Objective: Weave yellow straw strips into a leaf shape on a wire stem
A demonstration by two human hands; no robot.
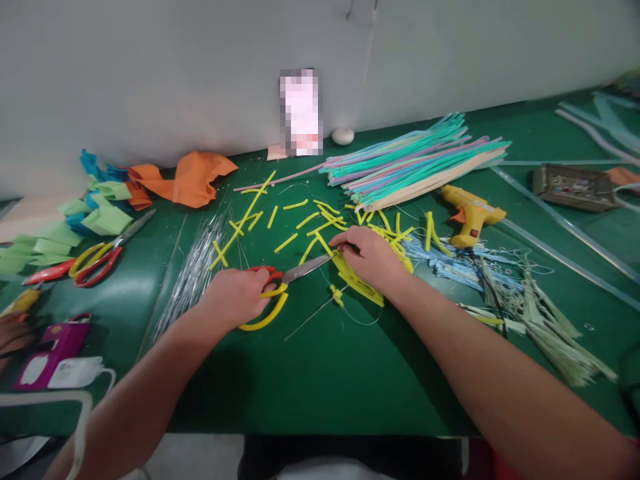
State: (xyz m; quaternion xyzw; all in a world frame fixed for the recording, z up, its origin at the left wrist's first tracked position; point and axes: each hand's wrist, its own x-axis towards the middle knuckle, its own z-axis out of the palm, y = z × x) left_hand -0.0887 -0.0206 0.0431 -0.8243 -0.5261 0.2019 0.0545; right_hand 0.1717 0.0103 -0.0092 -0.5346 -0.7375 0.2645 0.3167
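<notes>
My left hand (233,298) is closed round the red and yellow handles of a pair of scissors (305,268), whose blades point right. At the blade tips, my right hand (367,257) has its fingers pinched together; what they hold is hidden. Short yellow pipe cleaner pieces (286,243) lie scattered beyond both hands. Beneath my right hand is a flat yellow bundle (367,292), partly covered by it. Just below the blades rests a small yellow knotted piece (337,295) on a thin wire stem.
Silvery wires (193,273) lie left. Coloured pipe cleaner bundles (405,163) are at the back, with a yellow glue gun (473,213) and pale tassels (555,320) right. Another pair of scissors (103,260), orange paper (193,180) and a purple device (55,347) are left, near another person's hand (15,333).
</notes>
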